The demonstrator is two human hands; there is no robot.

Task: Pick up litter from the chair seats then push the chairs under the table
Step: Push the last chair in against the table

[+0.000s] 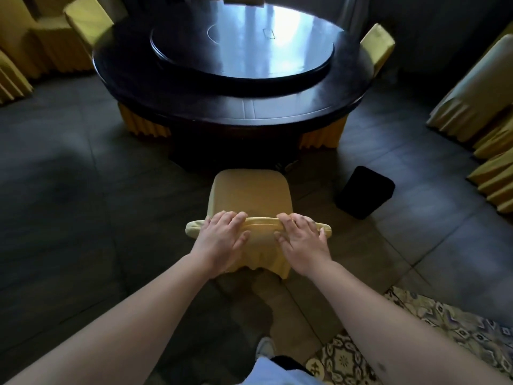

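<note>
Wearing pleated yellow cover: chair [251, 190]

Grey tiled floor [83, 218] bears chair [251, 190], black bin [365, 191], round table [194, 107].

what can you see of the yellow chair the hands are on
The yellow chair is wrapped whole in a yellow cloth cover that looks soft and slightly creased. It stands upright on the dark tiled floor, facing the round dark table, its seat short of the table's edge. No litter shows on the seat. The left hand and the right hand both grip the top of the backrest, fingers curled over it. A black bin stands apart to its right.
</note>
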